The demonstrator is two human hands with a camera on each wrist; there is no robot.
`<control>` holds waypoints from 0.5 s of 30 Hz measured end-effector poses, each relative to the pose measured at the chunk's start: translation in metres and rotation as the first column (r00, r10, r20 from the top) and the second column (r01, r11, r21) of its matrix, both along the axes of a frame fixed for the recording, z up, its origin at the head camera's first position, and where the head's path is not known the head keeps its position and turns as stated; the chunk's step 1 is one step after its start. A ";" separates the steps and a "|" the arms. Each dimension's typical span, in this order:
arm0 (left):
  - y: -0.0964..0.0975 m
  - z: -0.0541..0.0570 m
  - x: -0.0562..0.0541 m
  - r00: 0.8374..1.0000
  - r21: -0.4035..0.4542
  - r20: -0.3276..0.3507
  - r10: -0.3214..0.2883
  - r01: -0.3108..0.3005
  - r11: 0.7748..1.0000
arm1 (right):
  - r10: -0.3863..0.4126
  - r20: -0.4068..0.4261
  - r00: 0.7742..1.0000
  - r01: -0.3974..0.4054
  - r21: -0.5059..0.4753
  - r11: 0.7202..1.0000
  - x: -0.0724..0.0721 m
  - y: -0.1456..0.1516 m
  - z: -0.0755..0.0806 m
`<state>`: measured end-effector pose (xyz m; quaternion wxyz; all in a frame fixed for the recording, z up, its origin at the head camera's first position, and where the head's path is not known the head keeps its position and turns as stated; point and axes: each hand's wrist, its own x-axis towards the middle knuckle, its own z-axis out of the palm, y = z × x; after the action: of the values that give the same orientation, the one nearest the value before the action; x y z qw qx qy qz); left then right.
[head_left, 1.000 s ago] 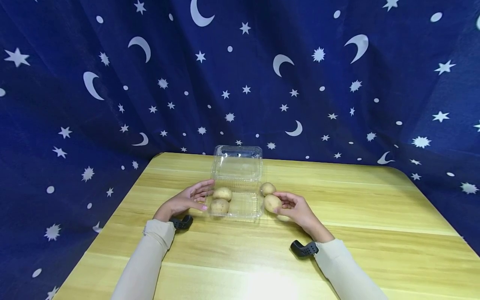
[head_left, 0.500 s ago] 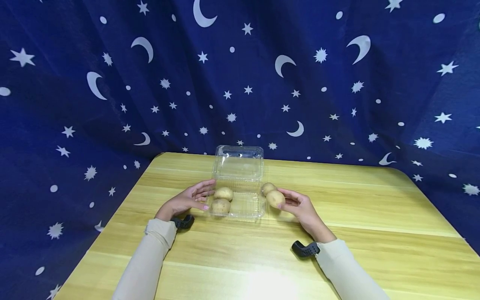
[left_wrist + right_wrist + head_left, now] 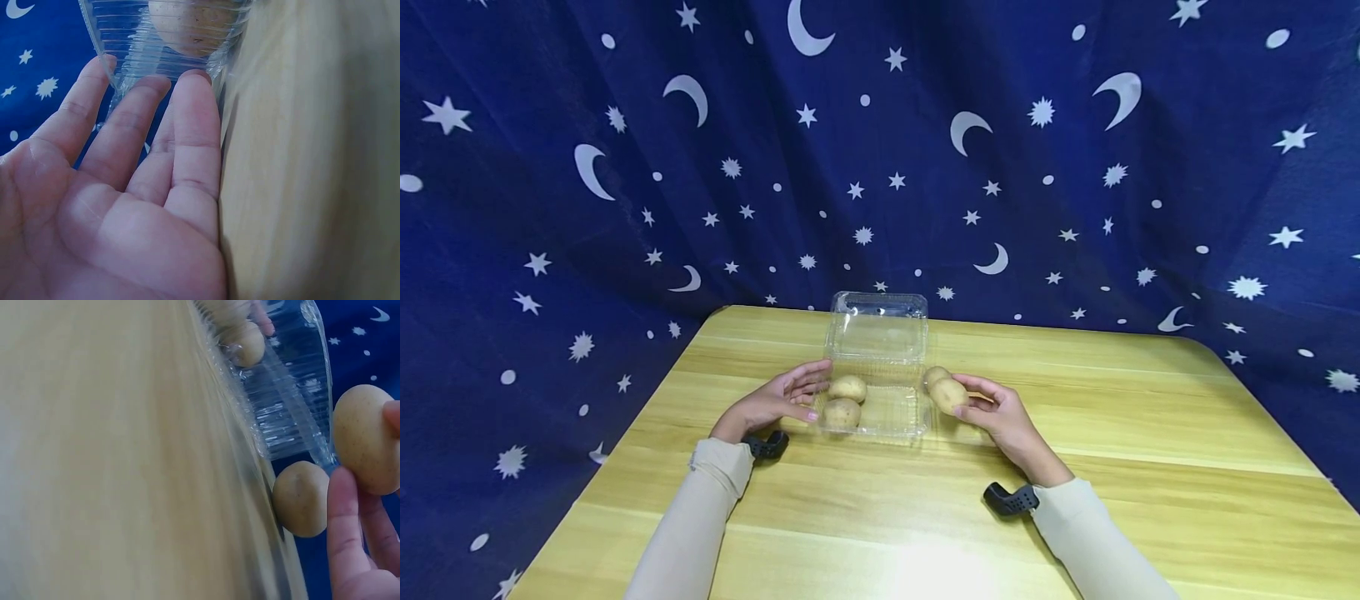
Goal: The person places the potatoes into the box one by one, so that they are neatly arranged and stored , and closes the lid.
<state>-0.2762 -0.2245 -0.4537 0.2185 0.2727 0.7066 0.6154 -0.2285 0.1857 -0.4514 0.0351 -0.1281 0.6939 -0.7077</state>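
Note:
A clear plastic clamshell box [image 3: 887, 408] stands with its lid raised at the back. Two potatoes, one farther back [image 3: 847, 388] and one in front [image 3: 840, 414], lie in its left part. My left hand [image 3: 773, 398] is at the box's left side; in the left wrist view, the extended fingers [image 3: 197, 125] reach its ribbed wall. My right hand [image 3: 1003, 417] pinches a potato [image 3: 365, 440] between thumb and fingers, just outside the box's right side and above the table. Another potato [image 3: 301, 499] rests on the table beside the box, partly hidden by the held one in the head view.
The wooden table [image 3: 865, 508] extends around the box, with a bright glare near its front. Behind it hangs a dark blue curtain [image 3: 910, 150] with white moons and stars. A black band [image 3: 1011, 500] sits on the right wrist, another [image 3: 766, 445] on the left.
My right hand has raised the potato slightly from its place by the box's right side, and it then shifts a little left. The left hand and the box stay put.

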 end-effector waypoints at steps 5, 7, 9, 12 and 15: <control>0.000 0.000 -0.001 1.000 0.004 0.002 -0.003 0.003 1.000 | 0.036 -0.041 0.999 -0.034 0.050 0.998 0.002 -0.003 0.004; 0.000 0.000 -0.001 1.000 0.006 0.004 -0.004 0.004 1.000 | 0.048 -0.054 0.997 -0.045 0.064 0.997 0.002 -0.004 0.006; 0.000 0.000 -0.001 1.000 0.010 0.009 -0.003 0.003 1.000 | 0.057 -0.069 0.996 -0.052 0.074 0.996 0.003 -0.005 0.007; 0.000 0.001 0.000 1.000 0.015 0.019 -0.001 0.001 1.000 | 0.071 -0.097 0.993 -0.061 0.094 0.994 0.002 -0.007 0.008; 0.000 0.001 0.000 1.000 0.017 0.021 0.001 -0.001 1.000 | 0.075 -0.123 0.989 -0.059 0.128 0.990 0.002 -0.009 0.010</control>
<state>-0.2760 -0.2250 -0.4530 0.2234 0.2677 0.6990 0.6244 -0.2262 0.1766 -0.4413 0.0224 -0.1942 0.7326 -0.6519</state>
